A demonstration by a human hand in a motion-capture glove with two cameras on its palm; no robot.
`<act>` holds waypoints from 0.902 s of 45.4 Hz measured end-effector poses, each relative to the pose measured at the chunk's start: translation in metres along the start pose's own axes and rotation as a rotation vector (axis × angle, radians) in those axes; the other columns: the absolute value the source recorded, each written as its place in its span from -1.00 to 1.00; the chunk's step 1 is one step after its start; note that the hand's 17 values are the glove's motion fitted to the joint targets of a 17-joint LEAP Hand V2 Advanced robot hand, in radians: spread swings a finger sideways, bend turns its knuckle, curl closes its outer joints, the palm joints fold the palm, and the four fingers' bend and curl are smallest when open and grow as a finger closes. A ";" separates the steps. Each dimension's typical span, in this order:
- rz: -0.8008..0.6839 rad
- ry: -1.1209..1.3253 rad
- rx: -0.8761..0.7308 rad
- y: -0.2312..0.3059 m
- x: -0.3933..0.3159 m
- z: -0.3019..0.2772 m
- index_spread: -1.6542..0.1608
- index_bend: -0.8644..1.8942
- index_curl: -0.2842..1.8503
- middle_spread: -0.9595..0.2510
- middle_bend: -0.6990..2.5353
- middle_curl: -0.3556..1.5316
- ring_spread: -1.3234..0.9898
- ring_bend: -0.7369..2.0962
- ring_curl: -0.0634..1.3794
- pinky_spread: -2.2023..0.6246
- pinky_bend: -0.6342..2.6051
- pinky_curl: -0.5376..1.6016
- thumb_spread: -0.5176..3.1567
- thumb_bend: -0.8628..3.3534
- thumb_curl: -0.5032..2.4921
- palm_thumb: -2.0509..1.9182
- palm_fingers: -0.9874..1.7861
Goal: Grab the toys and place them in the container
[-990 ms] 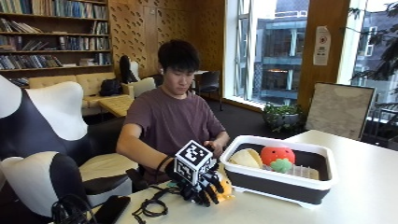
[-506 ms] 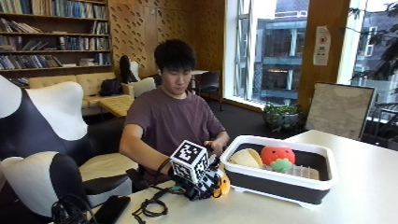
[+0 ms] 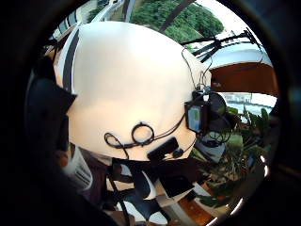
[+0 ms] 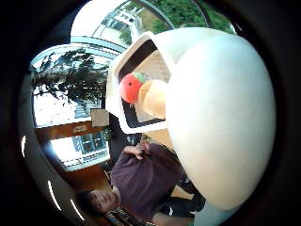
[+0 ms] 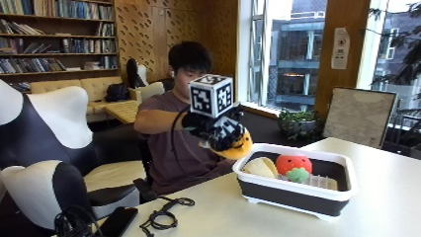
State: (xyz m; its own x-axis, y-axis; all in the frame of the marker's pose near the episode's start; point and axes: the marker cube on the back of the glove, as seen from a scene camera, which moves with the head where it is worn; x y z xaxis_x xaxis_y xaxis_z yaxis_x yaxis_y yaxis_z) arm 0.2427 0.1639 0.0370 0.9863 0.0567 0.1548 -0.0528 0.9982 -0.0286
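Note:
In the outside view my gloved right hand (image 5: 214, 129) is raised above the table and grips an orange-yellow toy (image 5: 236, 147), just left of and above the container's near corner. The container (image 5: 289, 193) is a tub with a white rim and dark sides, standing on the white table (image 5: 381, 212). Inside it lie a red toy with a green part (image 5: 293, 165) and a pale yellow toy (image 5: 261, 168). The thumb side palm view shows the container's rim (image 4: 114, 96) with the red toy (image 4: 130, 88) and the pale toy (image 4: 153, 98) inside, on the table (image 4: 221, 122).
Black cables (image 5: 164, 217) and a flat black device (image 5: 118, 222) lie at the table's near left corner; both the cable (image 3: 136, 136) and the device (image 3: 162, 148) also show in the little finger side view. A black-and-white chair (image 5: 46, 163) stands left. A board (image 5: 358, 116) leans at the far end.
My hand has risen from the tabletop with the orange-yellow toy and moved up and right, close to the container's left end.

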 end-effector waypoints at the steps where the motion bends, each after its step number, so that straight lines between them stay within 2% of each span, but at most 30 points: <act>1: -0.003 0.005 0.014 -0.002 -0.005 -0.009 0.39 0.00 -0.59 0.05 -0.04 0.18 -0.22 0.44 0.11 0.28 0.18 0.00 -0.30 -0.53 -0.15 0.42 0.29; 10: -0.074 0.061 0.129 -0.025 -0.083 -0.072 0.36 0.06 -0.56 0.00 -0.02 0.27 -0.22 0.47 0.14 0.28 0.20 0.04 -0.34 -0.55 -0.12 0.42 0.25; 22: -0.120 0.105 0.168 -0.076 -0.173 -0.086 0.35 0.12 -0.52 -0.04 -0.02 0.36 -0.22 0.51 0.15 0.27 0.23 0.07 -0.37 -0.56 -0.08 0.42 0.20; 31: -0.008 0.191 0.164 -0.120 -0.209 -0.066 0.38 0.07 -0.49 -0.09 -0.10 0.37 -0.20 0.53 0.15 0.28 0.27 0.09 -0.36 -0.58 -0.07 0.41 0.08; 35: 0.078 0.241 0.091 -0.134 -0.212 -0.051 0.43 -0.04 -0.51 -0.04 -0.18 0.33 -0.18 0.50 0.12 0.29 0.26 0.07 -0.25 -0.61 -0.11 0.35 -0.09; 36: 0.095 0.251 0.072 -0.136 -0.212 -0.048 0.46 -0.11 -0.52 0.00 -0.22 0.31 -0.17 0.50 0.11 0.30 0.27 0.07 -0.23 -0.61 -0.12 0.33 -0.19; 37: 0.107 0.259 0.051 -0.138 -0.212 -0.045 0.44 -0.01 -0.47 -0.05 -0.18 0.34 -0.18 0.52 0.13 0.30 0.28 0.08 -0.27 -0.59 -0.10 0.37 0.00; 38: 0.116 0.266 0.027 -0.140 -0.212 -0.042 0.47 -0.16 -0.55 0.02 -0.24 0.29 -0.17 0.48 0.07 0.30 0.26 0.03 -0.20 -0.61 -0.13 0.32 -0.20; 39: 0.120 0.273 0.001 -0.141 -0.213 -0.038 0.50 -0.19 -0.53 0.09 -0.30 0.27 -0.16 0.43 0.05 0.33 0.26 0.04 -0.19 -0.62 -0.15 0.29 -0.40; 40: 0.122 0.279 -0.024 -0.143 -0.214 -0.034 0.53 -0.20 -0.51 0.15 -0.34 0.25 -0.14 0.39 0.05 0.35 0.25 0.05 -0.17 -0.62 -0.16 0.27 -0.51; 41: 0.121 0.283 -0.041 -0.144 -0.215 -0.030 0.55 -0.22 -0.52 0.21 -0.37 0.22 -0.12 0.35 0.03 0.37 0.25 0.05 -0.16 -0.62 -0.17 0.26 -0.53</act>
State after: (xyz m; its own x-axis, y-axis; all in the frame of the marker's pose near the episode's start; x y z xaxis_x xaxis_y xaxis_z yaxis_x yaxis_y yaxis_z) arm 0.0429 0.0071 -0.0220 0.9778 0.1619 -0.1331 -0.1723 0.9825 -0.0708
